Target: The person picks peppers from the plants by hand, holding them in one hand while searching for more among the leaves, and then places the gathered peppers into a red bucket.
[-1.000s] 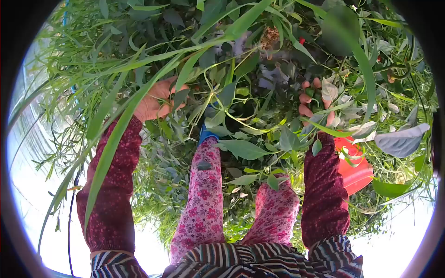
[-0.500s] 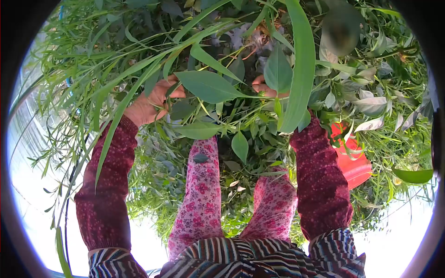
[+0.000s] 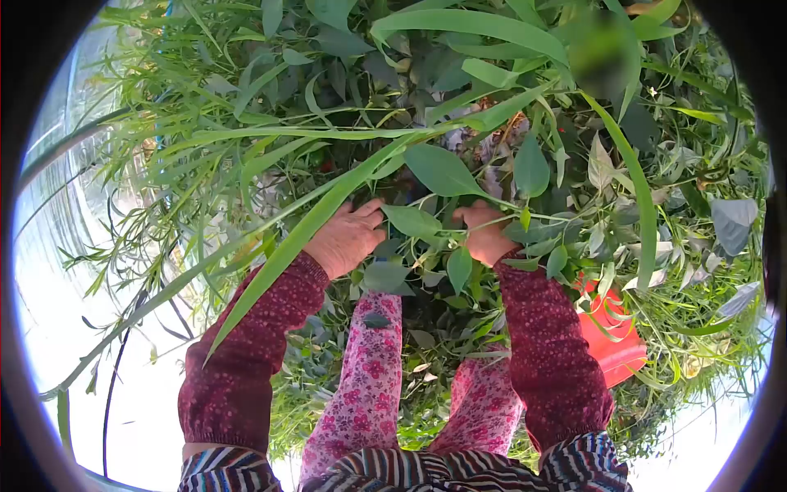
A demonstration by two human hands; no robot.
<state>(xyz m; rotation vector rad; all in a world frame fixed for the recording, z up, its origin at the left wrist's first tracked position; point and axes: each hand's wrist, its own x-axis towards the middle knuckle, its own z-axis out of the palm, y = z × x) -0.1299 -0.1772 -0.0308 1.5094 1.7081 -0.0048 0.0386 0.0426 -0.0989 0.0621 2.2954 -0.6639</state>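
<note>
Partly hidden red container (image 3: 615, 348), contents unseen; left hand (image 3: 344, 240), right hand (image 3: 486, 236) in foliage (image 3: 414, 221), grip of fingers (image 3: 370, 208) unclear

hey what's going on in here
A person is reaching into dense green plants with both bare hands. The left hand and right hand are among the leaves, a gap between them; whether either grips a stem, I cannot tell. A red container, partly covered by leaves, is beside the right sleeve.
</note>
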